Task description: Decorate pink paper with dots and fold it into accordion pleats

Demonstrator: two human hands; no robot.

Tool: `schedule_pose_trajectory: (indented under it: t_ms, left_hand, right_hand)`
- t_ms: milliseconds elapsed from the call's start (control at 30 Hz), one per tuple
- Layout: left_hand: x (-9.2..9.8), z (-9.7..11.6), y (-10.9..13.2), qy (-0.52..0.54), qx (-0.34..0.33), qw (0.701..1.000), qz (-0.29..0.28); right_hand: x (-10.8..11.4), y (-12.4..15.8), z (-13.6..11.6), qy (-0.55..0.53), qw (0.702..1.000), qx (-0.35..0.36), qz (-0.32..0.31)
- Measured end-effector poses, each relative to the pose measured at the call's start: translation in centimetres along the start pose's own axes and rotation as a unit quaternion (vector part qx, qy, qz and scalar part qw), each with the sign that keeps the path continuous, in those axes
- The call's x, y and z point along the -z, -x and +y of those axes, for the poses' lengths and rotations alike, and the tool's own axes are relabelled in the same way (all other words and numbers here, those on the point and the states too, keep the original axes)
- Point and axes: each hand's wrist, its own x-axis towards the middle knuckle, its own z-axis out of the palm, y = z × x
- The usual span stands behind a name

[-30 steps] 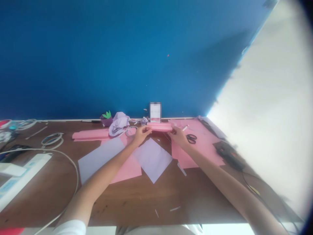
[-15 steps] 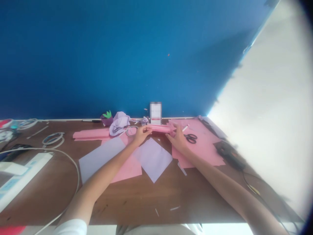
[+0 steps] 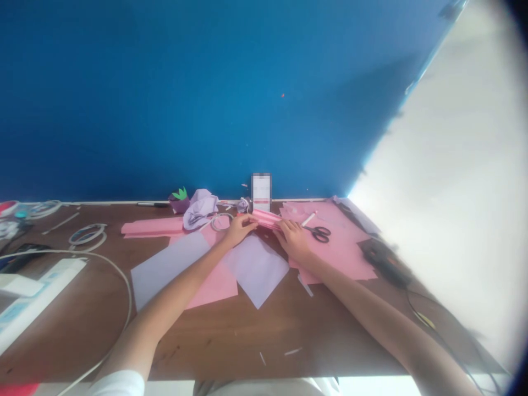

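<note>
I hold a pink paper roll point(image 3: 267, 219) between both hands at the back of the brown surface point(image 3: 231, 335), just in front of the blue wall point(image 3: 206, 93). My left hand point(image 3: 238, 228) has its fingers closed on the roll's left end; my right hand point(image 3: 293, 241) has its fingers curled over the right end. Scissors point(image 3: 319, 233) and a pen point(image 3: 308, 218) lie on a pink sheet point(image 3: 342, 250) just right of my right hand. A lilac square point(image 3: 256, 268) lies below the roll.
</note>
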Motion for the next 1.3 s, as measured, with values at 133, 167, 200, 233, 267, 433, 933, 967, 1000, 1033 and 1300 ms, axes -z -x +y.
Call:
schedule_pose_trajectory:
  t_ms: [133,167,200,233,267,433,933,967,1000,1033,1300]
  left_hand:
    - [-0.3,0.4,0.2,-0.01,0.011,1.0,-0.008]
    - [-0.3,0.5,0.3,-0.012,0.015,1.0,-0.015]
    - [-0.4,0.5,0.3,-0.014,0.017,1.0,-0.021]
    - [-0.5,0.5,0.3,-0.017,0.02,0.999,-0.026]
    - [-0.6,0.5,0.4,-0.019,0.024,0.999,-0.027]
    - [-0.5,0.6,0.4,-0.038,0.067,0.997,-0.028]
    - [-0.6,1.7,1.0,-0.046,0.056,0.997,0.022]
    - [-0.6,1.6,0.9,-0.04,0.047,0.998,0.027]
    - [-0.6,1.5,0.8,-0.035,0.035,0.998,0.031]
    - [-0.6,1.5,0.8,-0.03,0.024,0.999,0.032]
    - [-0.5,0.9,0.5,0.039,0.011,0.999,0.002]
  right_hand:
    - [0.0,0.0,0.3,-0.008,1.0,0.002,-0.004]
    - [0.1,0.0,0.3,-0.009,1.0,-0.002,-0.007]
    - [0.2,0.0,0.2,-0.008,1.0,-0.006,-0.011]
    - [0.3,-0.1,0.2,-0.004,1.0,-0.01,-0.014]
    - [0.4,-0.1,0.1,0.001,1.0,-0.013,-0.015]
    - [0.4,-0.1,0.0,0.027,1.0,-0.011,-0.01]
    - [0.3,0.1,0.3,-0.039,0.996,-0.076,0.036]
    - [0.3,0.1,0.3,-0.049,0.996,-0.068,0.034]
    - [0.3,0.1,0.3,-0.058,0.996,-0.057,0.029]
    - [0.2,0.1,0.4,-0.065,0.997,-0.046,0.025]
    - [0.2,-0.1,0.1,-0.046,0.999,0.003,0.016]
